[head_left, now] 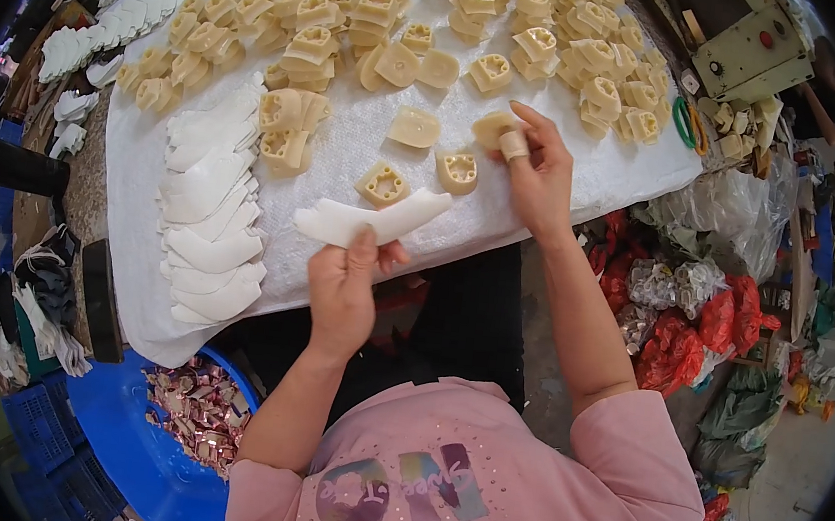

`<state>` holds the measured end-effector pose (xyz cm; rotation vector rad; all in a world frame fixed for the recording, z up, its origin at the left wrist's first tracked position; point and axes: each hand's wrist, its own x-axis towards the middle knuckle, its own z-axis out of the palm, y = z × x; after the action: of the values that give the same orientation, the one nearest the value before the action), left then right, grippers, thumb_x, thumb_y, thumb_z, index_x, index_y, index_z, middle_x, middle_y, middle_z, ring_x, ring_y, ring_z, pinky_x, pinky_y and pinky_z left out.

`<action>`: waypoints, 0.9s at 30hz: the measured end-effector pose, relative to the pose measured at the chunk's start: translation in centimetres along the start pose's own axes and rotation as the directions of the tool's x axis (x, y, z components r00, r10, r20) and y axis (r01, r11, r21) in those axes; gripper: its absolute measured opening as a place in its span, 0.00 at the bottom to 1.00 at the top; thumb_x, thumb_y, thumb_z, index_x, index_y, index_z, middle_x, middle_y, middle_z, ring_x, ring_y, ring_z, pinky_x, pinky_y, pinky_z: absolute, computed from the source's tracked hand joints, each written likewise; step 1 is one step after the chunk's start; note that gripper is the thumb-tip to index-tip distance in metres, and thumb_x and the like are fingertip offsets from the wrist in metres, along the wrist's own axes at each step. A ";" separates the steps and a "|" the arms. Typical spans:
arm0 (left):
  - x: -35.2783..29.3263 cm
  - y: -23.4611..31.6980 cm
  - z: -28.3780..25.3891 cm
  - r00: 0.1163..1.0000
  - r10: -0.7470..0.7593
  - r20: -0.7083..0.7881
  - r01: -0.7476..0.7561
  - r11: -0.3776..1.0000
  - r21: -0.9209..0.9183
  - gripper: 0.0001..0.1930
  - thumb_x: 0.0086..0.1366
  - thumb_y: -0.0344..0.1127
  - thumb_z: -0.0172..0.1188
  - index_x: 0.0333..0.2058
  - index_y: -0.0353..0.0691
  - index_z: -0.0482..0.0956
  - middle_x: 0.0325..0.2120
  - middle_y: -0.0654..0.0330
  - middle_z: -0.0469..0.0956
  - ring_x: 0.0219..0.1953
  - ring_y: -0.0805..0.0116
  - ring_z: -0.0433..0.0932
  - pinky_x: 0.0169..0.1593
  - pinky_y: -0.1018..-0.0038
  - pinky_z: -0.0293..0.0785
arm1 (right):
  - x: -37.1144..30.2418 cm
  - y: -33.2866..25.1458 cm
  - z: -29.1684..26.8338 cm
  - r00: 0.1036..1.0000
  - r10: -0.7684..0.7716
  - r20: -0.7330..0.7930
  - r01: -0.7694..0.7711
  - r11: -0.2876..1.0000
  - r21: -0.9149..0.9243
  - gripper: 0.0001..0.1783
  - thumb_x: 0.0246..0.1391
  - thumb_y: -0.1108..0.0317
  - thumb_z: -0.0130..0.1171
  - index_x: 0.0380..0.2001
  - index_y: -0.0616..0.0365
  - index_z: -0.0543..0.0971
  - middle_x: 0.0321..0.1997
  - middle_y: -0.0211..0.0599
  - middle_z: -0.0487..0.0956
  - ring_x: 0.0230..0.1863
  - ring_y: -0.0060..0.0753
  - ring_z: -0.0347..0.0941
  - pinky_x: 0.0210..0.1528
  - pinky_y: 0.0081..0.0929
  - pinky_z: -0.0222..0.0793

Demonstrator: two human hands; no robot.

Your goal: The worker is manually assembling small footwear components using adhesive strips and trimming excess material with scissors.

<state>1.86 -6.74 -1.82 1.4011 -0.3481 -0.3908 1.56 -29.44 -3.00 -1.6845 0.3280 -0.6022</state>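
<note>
My left hand [342,288] pinches a curved white strip [376,218] between thumb and fingers, above the table's near edge. My right hand [543,177] is closed on a beige moulded heel-shaped piece [491,127]; a pale wrap covers one of its fingers. Between the hands lie two hollow beige pieces [458,172] with holes inside, and a smooth-faced one [415,128] behind them. Left of my left hand, more white strips [207,200] overlap in a long row, with a short stack of beige pieces [289,133] beside it.
Many beige pieces [597,62] are piled along the far side of the white-covered table [346,168]. A blue tub [133,444] of shiny pinkish scraps stands at lower left. Red and clear plastic bags [671,345] crowd the right. A greenish machine box [754,54] sits at far right.
</note>
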 end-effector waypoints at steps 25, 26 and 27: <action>-4.8 3.7 -2.3 0.987 -0.065 -0.145 -0.017 0.863 -0.505 0.20 0.69 0.36 0.42 0.50 0.22 0.66 0.46 0.50 0.72 0.48 0.65 0.73 0.52 0.70 0.69 | -8.6 -5.6 9.2 0.684 -0.687 0.244 0.669 0.725 0.163 0.27 0.38 0.87 0.56 0.45 0.53 0.71 0.40 0.40 0.75 0.38 0.42 0.70 0.39 0.33 0.67; -4.9 3.7 -2.4 0.987 -0.066 -0.145 -0.017 0.862 -0.507 0.20 0.69 0.36 0.42 0.50 0.22 0.66 0.46 0.50 0.72 0.48 0.65 0.73 0.52 0.70 0.69 | -8.6 -5.6 9.3 0.670 -0.701 0.244 0.689 0.710 0.149 0.28 0.37 0.87 0.56 0.44 0.53 0.72 0.41 0.40 0.75 0.38 0.42 0.70 0.39 0.32 0.67; -4.9 3.6 -2.5 0.989 -0.069 -0.133 -0.004 0.877 -0.481 0.20 0.69 0.37 0.41 0.50 0.22 0.65 0.47 0.49 0.71 0.49 0.65 0.73 0.53 0.70 0.69 | -8.6 -5.6 9.2 0.670 -0.701 0.246 0.689 0.710 0.147 0.28 0.37 0.87 0.56 0.44 0.53 0.72 0.41 0.40 0.75 0.38 0.42 0.70 0.39 0.32 0.67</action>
<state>-1.12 -1.83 1.39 0.9384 -0.0931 -0.3687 -0.96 -16.16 -0.36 -1.8069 -0.5843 -0.8970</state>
